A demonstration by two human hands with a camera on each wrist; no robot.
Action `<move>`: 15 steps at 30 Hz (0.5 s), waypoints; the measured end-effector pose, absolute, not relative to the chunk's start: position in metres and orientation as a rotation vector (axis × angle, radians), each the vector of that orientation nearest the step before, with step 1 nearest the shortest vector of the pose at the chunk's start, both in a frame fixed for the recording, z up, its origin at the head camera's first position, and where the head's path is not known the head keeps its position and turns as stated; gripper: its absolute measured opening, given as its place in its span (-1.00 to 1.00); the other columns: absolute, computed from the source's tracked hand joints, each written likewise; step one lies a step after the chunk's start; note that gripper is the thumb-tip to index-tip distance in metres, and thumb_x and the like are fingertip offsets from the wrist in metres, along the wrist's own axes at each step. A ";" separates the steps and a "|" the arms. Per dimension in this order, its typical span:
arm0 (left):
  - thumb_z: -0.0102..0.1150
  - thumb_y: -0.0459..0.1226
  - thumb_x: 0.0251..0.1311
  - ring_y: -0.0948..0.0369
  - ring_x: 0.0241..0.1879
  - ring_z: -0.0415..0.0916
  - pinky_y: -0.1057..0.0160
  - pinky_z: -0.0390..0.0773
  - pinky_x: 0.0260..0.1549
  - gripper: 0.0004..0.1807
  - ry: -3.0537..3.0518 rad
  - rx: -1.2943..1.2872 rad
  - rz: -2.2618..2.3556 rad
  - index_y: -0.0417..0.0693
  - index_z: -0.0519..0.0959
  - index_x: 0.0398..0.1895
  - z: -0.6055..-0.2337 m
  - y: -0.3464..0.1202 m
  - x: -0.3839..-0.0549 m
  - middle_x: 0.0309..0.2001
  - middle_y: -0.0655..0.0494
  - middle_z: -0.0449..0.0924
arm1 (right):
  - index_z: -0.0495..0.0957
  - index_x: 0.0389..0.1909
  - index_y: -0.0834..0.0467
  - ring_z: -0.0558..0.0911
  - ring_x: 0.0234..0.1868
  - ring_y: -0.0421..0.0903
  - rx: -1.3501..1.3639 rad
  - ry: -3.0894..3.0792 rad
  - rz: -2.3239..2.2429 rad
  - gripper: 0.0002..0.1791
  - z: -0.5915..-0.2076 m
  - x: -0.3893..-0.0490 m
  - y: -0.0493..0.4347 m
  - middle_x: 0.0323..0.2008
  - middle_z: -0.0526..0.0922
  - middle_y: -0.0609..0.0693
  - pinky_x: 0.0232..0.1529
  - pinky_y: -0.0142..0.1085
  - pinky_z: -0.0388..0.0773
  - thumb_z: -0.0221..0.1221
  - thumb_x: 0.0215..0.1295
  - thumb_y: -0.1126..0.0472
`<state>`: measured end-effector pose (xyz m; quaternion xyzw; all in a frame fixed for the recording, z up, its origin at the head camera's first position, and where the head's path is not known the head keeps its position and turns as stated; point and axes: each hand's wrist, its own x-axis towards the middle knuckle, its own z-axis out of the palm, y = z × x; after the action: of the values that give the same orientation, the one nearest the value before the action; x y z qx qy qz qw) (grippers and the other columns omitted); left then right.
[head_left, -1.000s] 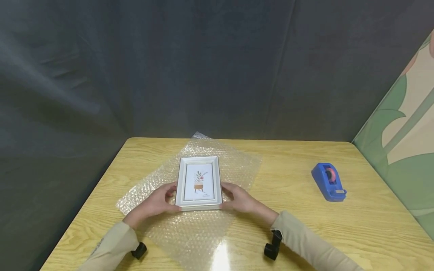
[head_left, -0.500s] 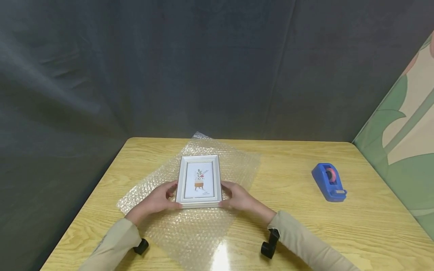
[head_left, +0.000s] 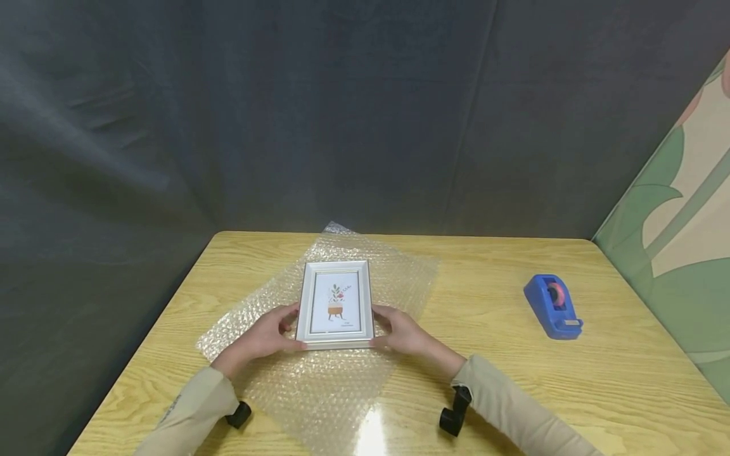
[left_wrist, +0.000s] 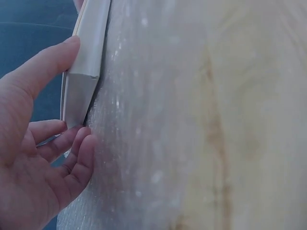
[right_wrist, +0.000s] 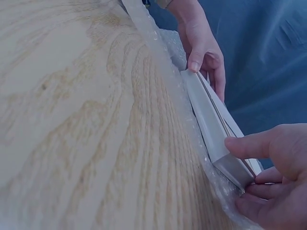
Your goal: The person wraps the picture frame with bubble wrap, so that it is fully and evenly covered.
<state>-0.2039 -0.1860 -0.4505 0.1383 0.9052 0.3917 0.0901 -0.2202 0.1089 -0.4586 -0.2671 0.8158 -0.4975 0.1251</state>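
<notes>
Photo frame (head_left: 335,305), lower centre of head view, over bubble wrap (head_left: 331,386); my left hand (head_left: 268,334), right hand (head_left: 403,334) grip lower corners. Probably light, stiff, slick; front likely fragile: hold side edges.

Screened-off work area, exact kind unclear: wood-grain table (head_left: 479,285), dark cloth (head_left: 353,114) behind and at left, leaf-patterned panel (head_left: 684,266) at right, tape dispenser (head_left: 550,316).

Dark drape (head_left: 353,120); wood-grain table (head_left: 473,297); leaf-patterned panel (head_left: 678,253)
</notes>
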 end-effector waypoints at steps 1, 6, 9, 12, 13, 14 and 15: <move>0.48 -0.14 -0.28 0.17 -0.25 0.40 0.21 0.45 -0.23 -0.04 2.683 0.410 1.170 -0.13 0.24 0.29 -0.451 -0.187 -0.204 0.11 -0.10 0.41 | 0.17 0.20 0.52 0.33 0.18 0.24 -0.782 2.370 -1.448 -0.23 -0.459 -0.220 0.109 0.18 0.27 0.40 0.17 -0.08 0.31 0.28 -0.06 0.45; 0.49 -0.21 -0.29 0.14 -0.22 0.36 0.24 0.45 -0.22 -0.01 2.623 0.394 1.211 -0.29 0.19 0.29 -0.450 -0.189 -0.204 0.12 -0.15 0.35 | 0.19 0.21 0.48 0.34 0.18 0.22 -0.803 2.342 -1.454 -0.25 -0.459 -0.218 0.110 0.18 0.29 0.37 0.16 -0.07 0.33 0.27 -0.06 0.48; 0.49 -0.24 -0.30 0.13 -0.21 0.36 0.23 0.46 -0.21 0.00 2.585 0.384 1.244 -0.32 0.18 0.28 -0.448 -0.189 -0.205 0.14 -0.17 0.33 | 0.19 0.19 0.50 0.35 0.17 0.23 -0.807 2.348 -1.459 -0.25 -0.458 -0.217 0.111 0.17 0.30 0.39 0.15 -0.09 0.33 0.28 -0.07 0.49; 0.49 -0.23 -0.30 0.13 -0.21 0.35 0.22 0.44 -0.21 0.00 2.584 0.388 1.233 -0.27 0.19 0.29 -0.447 -0.189 -0.205 0.12 -0.13 0.36 | 0.19 0.18 0.53 0.34 0.17 0.25 -0.821 2.356 -1.468 -0.25 -0.458 -0.217 0.111 0.16 0.29 0.42 0.16 -0.08 0.32 0.29 -0.08 0.47; 0.49 -0.23 -0.30 0.13 -0.22 0.35 0.22 0.44 -0.22 -0.01 2.590 0.388 1.229 -0.24 0.20 0.29 -0.447 -0.188 -0.205 0.11 -0.11 0.37 | 0.18 0.19 0.52 0.34 0.17 0.25 -0.829 2.354 -1.472 -0.24 -0.459 -0.218 0.112 0.16 0.29 0.42 0.16 -0.08 0.31 0.29 -0.07 0.46; 0.49 -0.23 -0.30 0.13 -0.22 0.34 0.22 0.43 -0.22 -0.02 2.595 0.392 1.223 -0.22 0.21 0.29 -0.446 -0.188 -0.205 0.10 -0.09 0.38 | 0.17 0.19 0.53 0.32 0.18 0.26 -0.840 2.342 -1.483 -0.24 -0.460 -0.218 0.112 0.17 0.27 0.42 0.17 -0.07 0.30 0.28 -0.07 0.47; 0.49 -0.23 -0.30 0.13 -0.23 0.34 0.21 0.43 -0.23 -0.03 2.602 0.398 1.215 -0.20 0.22 0.29 -0.447 -0.188 -0.205 0.10 -0.08 0.38 | 0.16 0.20 0.53 0.29 0.20 0.26 -0.844 2.321 -1.497 -0.24 -0.461 -0.219 0.112 0.18 0.25 0.42 0.18 -0.06 0.27 0.27 -0.06 0.48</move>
<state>-0.2049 -0.1879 -0.4465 0.1362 0.8909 0.4161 0.1210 -0.2186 0.1121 -0.4610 -0.2899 0.7973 -0.5142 0.1262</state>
